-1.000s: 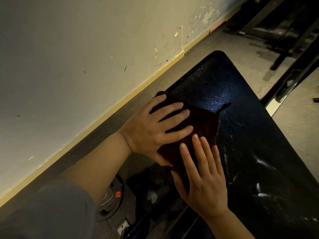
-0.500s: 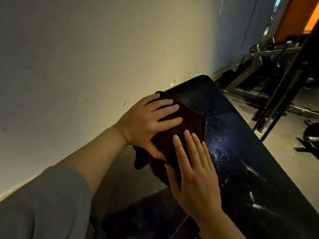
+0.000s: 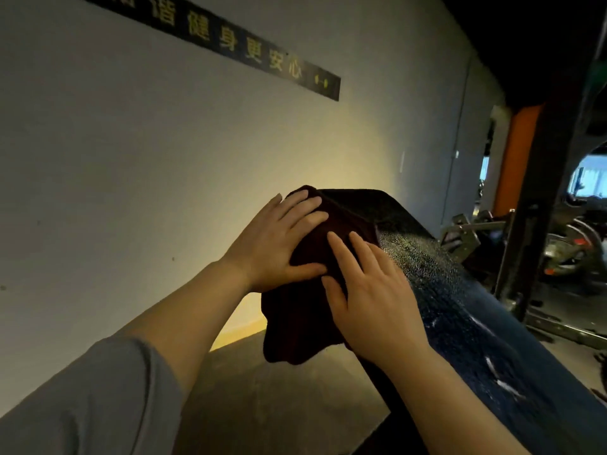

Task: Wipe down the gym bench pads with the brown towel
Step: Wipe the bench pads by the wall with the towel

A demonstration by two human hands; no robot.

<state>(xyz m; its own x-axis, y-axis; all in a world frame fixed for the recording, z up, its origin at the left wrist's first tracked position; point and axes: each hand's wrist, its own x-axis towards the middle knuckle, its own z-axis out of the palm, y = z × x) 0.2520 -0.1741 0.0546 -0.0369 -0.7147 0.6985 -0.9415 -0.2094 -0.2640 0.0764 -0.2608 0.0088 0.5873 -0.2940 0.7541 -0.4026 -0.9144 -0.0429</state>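
Observation:
A dark brown towel [image 3: 297, 310] lies over the far left part of the black inclined bench pad [image 3: 460, 310] and hangs down off its left edge. My left hand [image 3: 279, 241] presses flat on the towel near the pad's top end, fingers straight and spread. My right hand [image 3: 371, 297] presses flat on the towel just below and to the right of the left one, fingers straight. The pad's textured surface glistens to the right of the towel, with pale streaks lower down. Part of the towel under my hands is hidden.
A pale wall [image 3: 131, 192] with a dark lettered sign strip [image 3: 249, 57] runs close along the bench's left side. Dark metal rack posts [image 3: 538, 208] and gym equipment [image 3: 568, 251] stand to the right. Grey floor [image 3: 272, 405] lies below the hanging towel.
Both hands have slid the towel up the pad toward its top end, and more of the towel now hangs off the left edge. The view has tilted up, showing the wall sign.

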